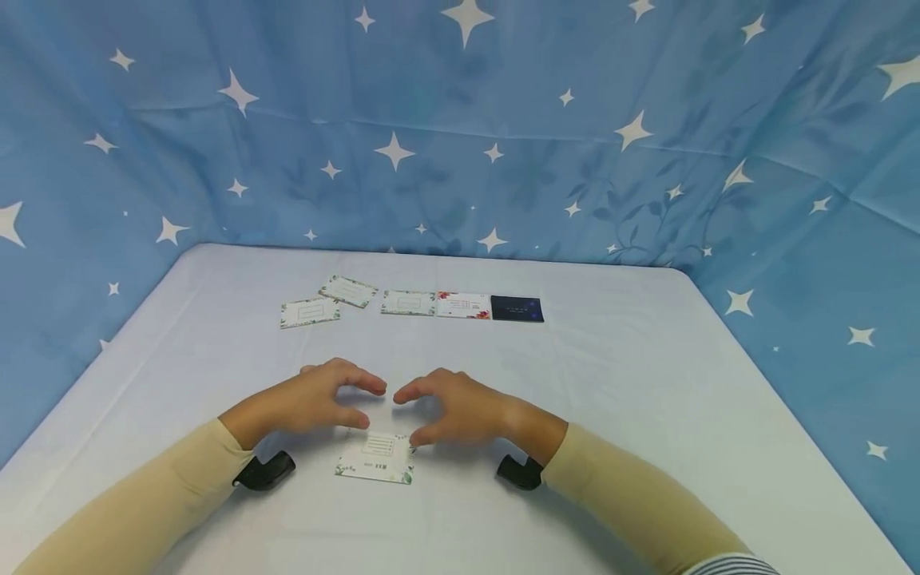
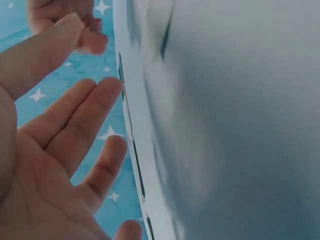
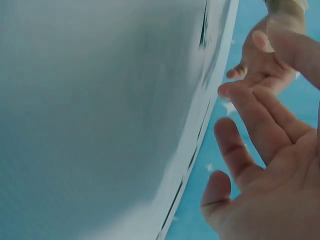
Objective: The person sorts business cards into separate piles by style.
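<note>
A white card with a green leafy border (image 1: 375, 461) lies flat on the table, printed side up, its far part partly behind the hands. Above its far left corner hovers my left hand (image 1: 319, 403), thumb and fingers spread apart with nothing between them. Opposite it, near the card's far right corner, my right hand (image 1: 463, 406) has its thumb and fingers apart too. In the left wrist view the left hand's fingers (image 2: 82, 120) are loosely extended. Likewise, the right wrist view shows relaxed, bent fingers (image 3: 257, 125) holding nothing.
Farther back lies a row: a leafy-bordered card (image 1: 408, 303), a white card with red flowers (image 1: 464, 305) and a dark blue card (image 1: 517, 308). Left of them are two more leafy cards, one tilted (image 1: 348, 291) and one nearer (image 1: 310, 312). A blue starred curtain (image 1: 431, 192) hangs behind the white table (image 1: 647, 383).
</note>
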Demonstrator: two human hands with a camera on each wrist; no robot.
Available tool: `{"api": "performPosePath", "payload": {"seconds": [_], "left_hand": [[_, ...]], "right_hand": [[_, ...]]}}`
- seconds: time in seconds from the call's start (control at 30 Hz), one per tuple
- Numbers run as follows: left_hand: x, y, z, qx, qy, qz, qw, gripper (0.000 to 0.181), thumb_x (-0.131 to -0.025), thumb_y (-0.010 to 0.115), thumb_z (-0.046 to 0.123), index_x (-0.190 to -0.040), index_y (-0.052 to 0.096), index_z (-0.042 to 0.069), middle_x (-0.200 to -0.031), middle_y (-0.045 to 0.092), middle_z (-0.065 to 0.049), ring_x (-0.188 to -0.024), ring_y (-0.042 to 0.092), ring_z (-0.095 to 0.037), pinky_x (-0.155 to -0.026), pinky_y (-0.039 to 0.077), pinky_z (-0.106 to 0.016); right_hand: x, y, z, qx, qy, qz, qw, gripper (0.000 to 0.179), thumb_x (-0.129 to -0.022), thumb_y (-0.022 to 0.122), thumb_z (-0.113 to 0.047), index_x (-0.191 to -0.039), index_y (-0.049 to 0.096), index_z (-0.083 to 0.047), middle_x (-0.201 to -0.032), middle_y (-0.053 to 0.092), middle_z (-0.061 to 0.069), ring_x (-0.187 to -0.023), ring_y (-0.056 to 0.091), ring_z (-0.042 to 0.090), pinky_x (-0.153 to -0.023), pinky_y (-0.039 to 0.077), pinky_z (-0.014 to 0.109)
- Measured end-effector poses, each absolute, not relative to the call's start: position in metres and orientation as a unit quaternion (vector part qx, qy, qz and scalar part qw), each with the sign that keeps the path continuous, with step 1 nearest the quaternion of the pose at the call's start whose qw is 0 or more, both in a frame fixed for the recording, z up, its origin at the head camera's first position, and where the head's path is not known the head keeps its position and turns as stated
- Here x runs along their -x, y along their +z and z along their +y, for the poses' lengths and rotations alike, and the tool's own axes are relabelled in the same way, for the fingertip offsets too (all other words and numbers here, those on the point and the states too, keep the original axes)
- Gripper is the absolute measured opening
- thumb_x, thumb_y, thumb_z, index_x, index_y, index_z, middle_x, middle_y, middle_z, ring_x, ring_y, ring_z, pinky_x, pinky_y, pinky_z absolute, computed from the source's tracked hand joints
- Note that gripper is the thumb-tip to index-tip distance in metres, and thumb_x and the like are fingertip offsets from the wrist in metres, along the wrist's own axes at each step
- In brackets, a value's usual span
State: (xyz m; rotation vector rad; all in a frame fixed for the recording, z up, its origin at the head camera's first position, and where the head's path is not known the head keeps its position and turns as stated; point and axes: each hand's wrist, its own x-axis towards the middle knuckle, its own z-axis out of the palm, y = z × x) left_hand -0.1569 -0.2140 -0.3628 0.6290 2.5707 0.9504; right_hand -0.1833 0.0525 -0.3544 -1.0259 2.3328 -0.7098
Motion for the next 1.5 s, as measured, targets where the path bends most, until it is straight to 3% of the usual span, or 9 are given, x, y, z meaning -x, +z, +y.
{"api": "performPosePath", "payload": {"seconds": [0.17, 0.37, 0.63, 0.8, 1.07, 1.33, 1.5], "left_hand": [[0.149, -0.365, -0.213, -0.233, 0.341, 0.893, 0.179, 0.043, -0.085, 0.08, 0.033, -0.124, 0.07, 0.019, -0.12, 0.063, 0.013, -0.124, 0.049, -0.024, -0.099, 0.021, -0.059], [0.146, -0.367, -0.212, -0.232, 0.33, 0.897, 0.181, 0.044, -0.084, 0.08, 0.034, -0.125, 0.07, 0.02, -0.12, 0.063, 0.015, -0.124, 0.049, -0.023, -0.096, 0.024, -0.054], [0.146, -0.368, -0.204, -0.213, 0.271, 0.928, 0.142, 0.06, -0.077, 0.086, 0.039, -0.13, 0.068, 0.019, -0.124, 0.06, 0.006, -0.123, 0.046, -0.026, -0.091, 0.024, -0.052], [0.144, -0.367, -0.198, -0.205, 0.251, 0.939, 0.118, 0.054, -0.076, 0.088, 0.027, -0.125, 0.069, 0.018, -0.119, 0.063, 0.006, -0.121, 0.047, -0.026, -0.092, 0.022, -0.055], [0.146, -0.37, -0.194, -0.198, 0.263, 0.939, 0.102, 0.053, -0.075, 0.089, 0.018, -0.123, 0.067, 0.015, -0.117, 0.064, 0.009, -0.12, 0.048, -0.024, -0.09, 0.025, -0.051], [0.154, -0.367, -0.194, -0.174, 0.294, 0.936, 0.084, 0.056, -0.078, 0.086, 0.017, -0.128, 0.063, 0.014, -0.117, 0.062, 0.007, -0.124, 0.046, -0.026, -0.094, 0.026, -0.052], [0.164, -0.362, -0.195, -0.167, 0.301, 0.935, 0.08, 0.054, -0.081, 0.083, 0.018, -0.13, 0.062, 0.012, -0.12, 0.06, 0.004, -0.126, 0.044, -0.028, -0.094, 0.025, -0.053]], "right_hand": [[0.171, -0.359, 0.054, 0.426, -0.225, 0.835, 0.267, 0.05, -0.084, 0.081, -0.035, -0.132, 0.066, -0.027, -0.124, 0.057, -0.026, -0.121, 0.044, 0.004, -0.104, 0.031, 0.037], [0.171, -0.36, 0.054, 0.431, -0.184, 0.844, 0.262, 0.049, -0.085, 0.079, -0.039, -0.131, 0.066, -0.031, -0.123, 0.056, -0.024, -0.119, 0.041, 0.009, -0.093, 0.032, 0.034], [0.189, -0.365, 0.058, 0.388, -0.194, 0.869, 0.239, 0.051, -0.086, 0.079, -0.036, -0.134, 0.063, -0.03, -0.127, 0.056, -0.022, -0.127, 0.041, 0.012, -0.1, 0.031, 0.039], [0.194, -0.367, 0.061, 0.377, -0.224, 0.868, 0.233, 0.053, -0.086, 0.079, -0.032, -0.136, 0.063, -0.026, -0.129, 0.058, -0.022, -0.129, 0.042, 0.011, -0.106, 0.026, 0.042], [0.193, -0.365, 0.06, 0.339, -0.224, 0.887, 0.217, 0.058, -0.084, 0.081, -0.034, -0.137, 0.061, -0.021, -0.134, 0.059, -0.011, -0.128, 0.041, 0.017, -0.103, 0.03, 0.043], [0.193, -0.365, 0.058, 0.321, -0.215, 0.909, 0.155, 0.058, -0.081, 0.083, -0.039, -0.132, 0.064, -0.019, -0.127, 0.063, -0.007, -0.122, 0.046, 0.02, -0.099, 0.031, 0.044], [0.196, -0.363, 0.058, 0.303, -0.228, 0.917, 0.122, 0.055, -0.085, 0.079, -0.038, -0.134, 0.063, -0.02, -0.126, 0.062, -0.003, -0.121, 0.047, 0.021, -0.099, 0.03, 0.045]]}}
